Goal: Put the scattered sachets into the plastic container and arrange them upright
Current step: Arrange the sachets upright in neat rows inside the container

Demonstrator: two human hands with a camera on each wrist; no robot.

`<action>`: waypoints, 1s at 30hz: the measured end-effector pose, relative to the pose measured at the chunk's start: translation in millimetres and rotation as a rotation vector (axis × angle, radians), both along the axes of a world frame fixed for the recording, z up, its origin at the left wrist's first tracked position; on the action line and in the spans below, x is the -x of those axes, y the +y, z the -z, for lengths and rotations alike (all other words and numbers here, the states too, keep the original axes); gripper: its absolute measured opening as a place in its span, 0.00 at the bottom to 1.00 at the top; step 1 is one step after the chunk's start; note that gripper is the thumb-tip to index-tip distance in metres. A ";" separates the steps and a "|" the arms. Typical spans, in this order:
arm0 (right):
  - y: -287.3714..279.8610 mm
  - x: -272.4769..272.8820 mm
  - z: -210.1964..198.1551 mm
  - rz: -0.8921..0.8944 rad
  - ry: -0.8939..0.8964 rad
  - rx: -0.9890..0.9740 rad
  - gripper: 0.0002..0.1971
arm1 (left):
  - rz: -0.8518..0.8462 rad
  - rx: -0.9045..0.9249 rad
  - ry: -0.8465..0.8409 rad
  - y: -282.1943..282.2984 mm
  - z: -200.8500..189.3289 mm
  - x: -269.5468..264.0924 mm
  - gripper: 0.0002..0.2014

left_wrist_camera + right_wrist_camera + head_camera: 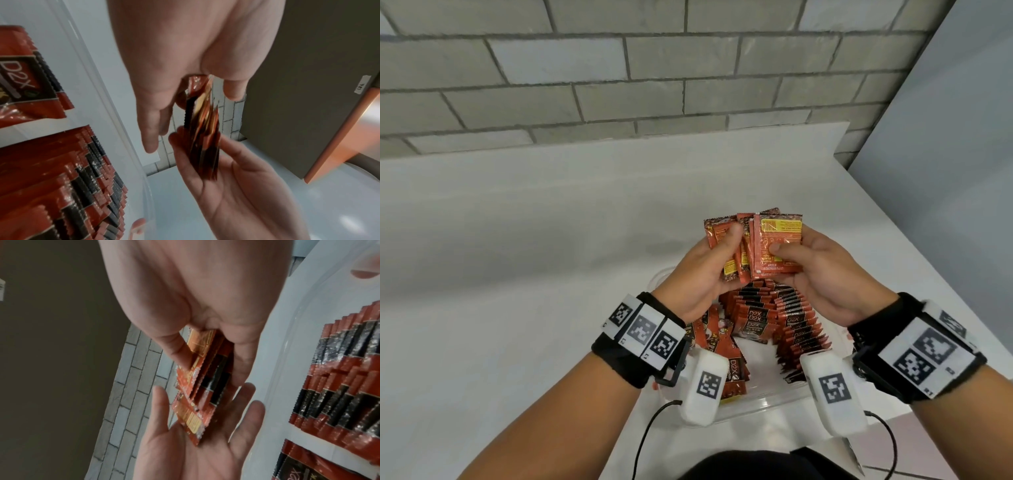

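A bundle of red sachets (767,241) is held up between both hands, above the clear plastic container (774,399). My left hand (722,246) pinches the bundle's left side, with the thumb in front and the fingers behind. My right hand (791,255) pinches the right side, its thumb pressed on the front sachet. In the left wrist view the bundle (202,129) shows edge-on; in the right wrist view the bundle (205,378) is slightly fanned. Rows of upright sachets (794,322) fill the container's middle and right. A few loose sachets (717,337) lie tilted at its left.
The container sits near the front of a white counter (517,274) whose right edge (914,260) runs diagonally close to my right hand. A grey brick wall (619,85) stands behind. Black cables (643,442) hang from the wrist cameras.
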State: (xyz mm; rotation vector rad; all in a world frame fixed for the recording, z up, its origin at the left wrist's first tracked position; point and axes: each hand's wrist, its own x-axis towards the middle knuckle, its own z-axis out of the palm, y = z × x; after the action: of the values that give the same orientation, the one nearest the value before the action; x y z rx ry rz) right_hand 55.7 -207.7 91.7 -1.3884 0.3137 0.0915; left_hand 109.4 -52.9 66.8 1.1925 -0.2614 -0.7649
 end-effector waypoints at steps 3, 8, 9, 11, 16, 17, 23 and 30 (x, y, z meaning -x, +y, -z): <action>7.5 -0.5 -6.0 -0.101 -0.018 0.076 0.16 | 0.032 -0.031 -0.067 -4.3 -4.4 3.3 0.22; 11.5 -0.1 -10.4 -0.127 -0.041 0.102 0.16 | -0.012 0.069 0.002 -6.2 -0.9 1.5 0.24; 13.3 0.6 -9.7 -0.134 -0.038 0.096 0.17 | 0.001 0.128 0.063 -6.1 -0.8 2.0 0.23; 18.2 1.6 -7.2 -0.178 -0.025 0.243 0.18 | 0.024 0.230 0.172 -6.8 1.3 1.8 0.17; 18.0 1.5 -12.6 -0.217 -0.031 1.058 0.36 | -0.027 0.214 0.295 -6.3 6.2 -2.6 0.13; 17.8 2.4 -15.9 -0.212 -0.081 1.074 0.43 | -0.035 0.177 0.291 -6.3 5.9 -2.9 0.10; 27.0 3.7 -22.1 -0.509 -0.279 1.325 0.66 | -0.034 0.169 0.288 -14.8 0.3 1.5 0.03; 21.0 -2.1 -19.1 -0.438 -0.272 1.109 0.57 | 0.121 0.376 0.400 -1.6 4.7 -2.3 0.19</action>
State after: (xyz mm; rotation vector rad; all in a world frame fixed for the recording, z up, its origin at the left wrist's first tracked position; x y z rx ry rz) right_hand 57.8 -186.7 110.8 -2.5250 -0.2332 0.0901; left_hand 111.7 -54.5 62.1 0.6559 -0.1369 -0.9918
